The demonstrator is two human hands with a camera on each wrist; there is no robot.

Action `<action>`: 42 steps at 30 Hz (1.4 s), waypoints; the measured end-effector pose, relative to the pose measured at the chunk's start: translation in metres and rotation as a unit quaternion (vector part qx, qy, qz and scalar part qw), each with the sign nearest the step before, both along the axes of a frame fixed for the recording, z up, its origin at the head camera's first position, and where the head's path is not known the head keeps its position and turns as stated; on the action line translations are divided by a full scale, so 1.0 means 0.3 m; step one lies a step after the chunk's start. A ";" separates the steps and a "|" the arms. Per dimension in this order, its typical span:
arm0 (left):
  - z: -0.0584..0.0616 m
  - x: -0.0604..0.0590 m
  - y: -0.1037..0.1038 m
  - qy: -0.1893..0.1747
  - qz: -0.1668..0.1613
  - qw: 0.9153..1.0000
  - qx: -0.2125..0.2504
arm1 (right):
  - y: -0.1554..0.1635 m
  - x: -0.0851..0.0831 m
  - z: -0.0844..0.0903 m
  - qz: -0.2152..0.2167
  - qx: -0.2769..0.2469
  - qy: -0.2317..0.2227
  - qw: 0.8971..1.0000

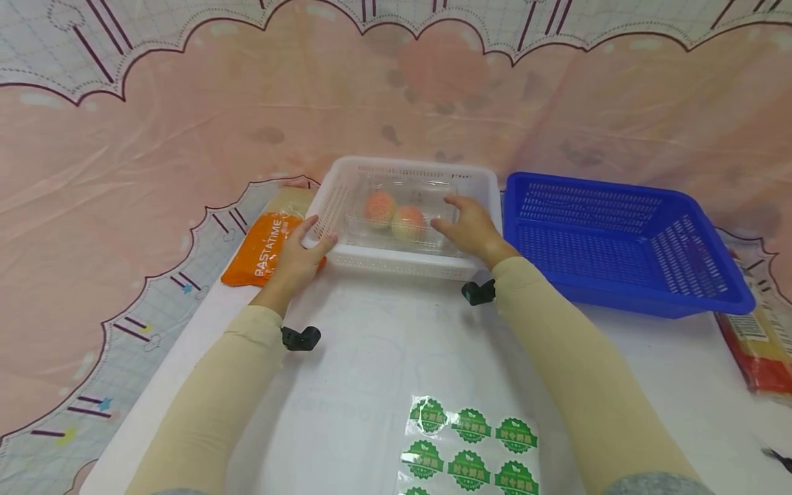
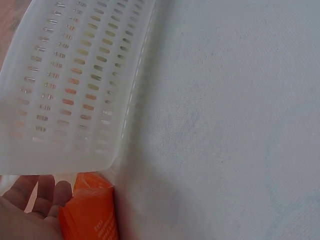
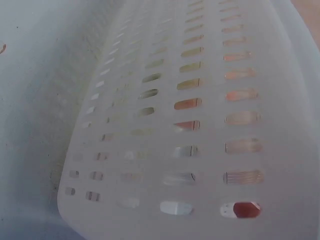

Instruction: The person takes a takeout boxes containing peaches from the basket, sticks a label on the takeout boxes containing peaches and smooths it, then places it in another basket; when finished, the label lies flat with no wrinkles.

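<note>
- We see the white basket at the table's twelve o'clock, between the orange packet at its nine o'clock and the blue basket at its three o'clock; inside lies a clear clamshell box with two peaches.
- Our worry: the clamshell is slick and light — a one-sided pull by the right hand could tilt it and roll the peaches against the lid.
- The basket could also skid toward the orange packet if the left hand eases off.
- The left hand sits at the basket's seven o'clock corner, thumb hooked over the rim, fingers curled along the wall.
- The right hand reaches inside the basket, fingers spread and resting on the clamshell's right edge — we cannot tell whether it grips.
- Both forearms stretch forward, sleeves to the wrists.
</note>
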State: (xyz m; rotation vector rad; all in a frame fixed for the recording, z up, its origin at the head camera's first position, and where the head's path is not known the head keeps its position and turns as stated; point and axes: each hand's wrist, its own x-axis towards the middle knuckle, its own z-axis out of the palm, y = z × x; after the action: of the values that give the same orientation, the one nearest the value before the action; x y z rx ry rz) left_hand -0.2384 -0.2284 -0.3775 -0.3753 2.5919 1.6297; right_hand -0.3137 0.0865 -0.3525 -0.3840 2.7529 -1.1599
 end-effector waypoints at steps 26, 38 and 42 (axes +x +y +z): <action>-0.003 -0.001 -0.005 0.002 -0.004 1.000 0.014 | -0.016 -0.006 -0.015 -0.031 -0.039 -0.102 0.993; -0.004 -0.002 -0.002 0.014 -0.006 1.000 0.019 | -0.019 -0.016 -0.021 -0.003 -0.030 -0.106 0.994; -0.006 -0.001 -0.004 0.026 -0.011 0.999 0.023 | -0.020 -0.015 -0.020 -0.001 -0.029 -0.117 0.993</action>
State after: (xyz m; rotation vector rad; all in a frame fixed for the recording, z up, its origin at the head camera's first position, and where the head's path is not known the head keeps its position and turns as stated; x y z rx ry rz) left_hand -0.2389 -0.2295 -0.3794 -0.3052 2.5812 1.7101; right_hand -0.3180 0.0804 -0.3586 -0.2348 2.5252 -1.2027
